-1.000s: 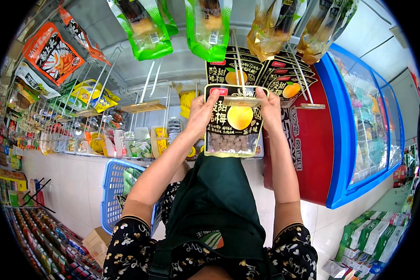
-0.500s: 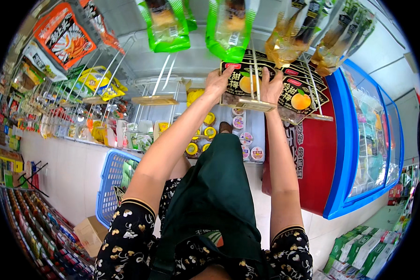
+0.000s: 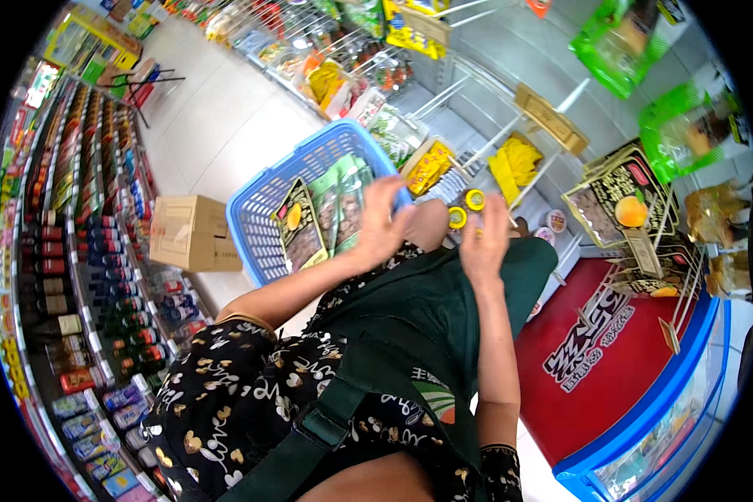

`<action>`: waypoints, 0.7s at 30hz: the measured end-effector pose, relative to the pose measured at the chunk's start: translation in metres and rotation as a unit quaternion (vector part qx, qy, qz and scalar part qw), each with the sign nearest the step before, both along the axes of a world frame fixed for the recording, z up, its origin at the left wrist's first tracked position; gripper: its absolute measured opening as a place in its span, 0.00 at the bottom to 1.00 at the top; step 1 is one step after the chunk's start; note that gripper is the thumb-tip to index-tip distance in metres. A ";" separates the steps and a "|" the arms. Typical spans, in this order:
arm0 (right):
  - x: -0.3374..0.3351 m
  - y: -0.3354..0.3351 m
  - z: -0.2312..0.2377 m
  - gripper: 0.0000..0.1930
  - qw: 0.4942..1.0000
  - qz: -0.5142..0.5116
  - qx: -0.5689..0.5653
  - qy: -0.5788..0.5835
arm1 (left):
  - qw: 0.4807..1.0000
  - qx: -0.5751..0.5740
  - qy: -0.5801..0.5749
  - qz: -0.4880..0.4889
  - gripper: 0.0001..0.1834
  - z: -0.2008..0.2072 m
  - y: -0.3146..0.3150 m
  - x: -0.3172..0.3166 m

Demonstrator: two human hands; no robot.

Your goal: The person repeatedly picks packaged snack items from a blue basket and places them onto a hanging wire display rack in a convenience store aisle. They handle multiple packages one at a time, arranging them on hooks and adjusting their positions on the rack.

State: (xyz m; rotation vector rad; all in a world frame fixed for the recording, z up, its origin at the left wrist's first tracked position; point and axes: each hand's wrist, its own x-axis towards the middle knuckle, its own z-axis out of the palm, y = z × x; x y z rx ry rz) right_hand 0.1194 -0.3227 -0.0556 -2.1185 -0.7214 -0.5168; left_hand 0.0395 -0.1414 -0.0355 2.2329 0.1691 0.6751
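Note:
My left hand point(image 3: 381, 222) is above the near right side of a blue plastic basket point(image 3: 263, 180), its fingers apart with nothing in them. In the basket lie a black pouch point(image 3: 291, 224) with a yellow fruit picture and green packs point(image 3: 347, 188). My right hand point(image 3: 485, 247) is in front of the shelf's yellow-lidded jars point(image 3: 458, 217), its fingers stretched out and holding nothing. Further right, black fruit pouches point(image 3: 619, 205) hang on a wire hook, apart from both hands.
A red and blue chest freezer point(image 3: 594, 376) stands at right. Green packs point(image 3: 619, 50) hang at upper right. A cardboard box point(image 3: 194, 234) sits on the floor left of the basket, beside shelves of bottles point(image 3: 100, 293). Yellow packs point(image 3: 514, 166) lie on the low shelf.
My view has turned left toward the basket. Both hands have come away from the hanging black pouches, which remain on the rack; the left is now over the basket's edge.

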 end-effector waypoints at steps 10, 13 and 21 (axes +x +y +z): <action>-0.083 0.113 -0.042 0.19 0.931 0.327 -0.145 0.070 | 0.681 -0.546 0.346 0.345 0.27 -0.166 0.207 -0.125; -0.082 0.113 -0.044 0.19 0.939 0.311 -0.139 0.046 | 0.701 -0.560 0.319 0.307 0.27 -0.189 0.187 -0.127; -0.060 0.142 -0.032 0.19 0.890 0.216 -0.053 0.397 | 0.890 -0.295 0.282 0.203 0.21 -0.108 0.117 -0.066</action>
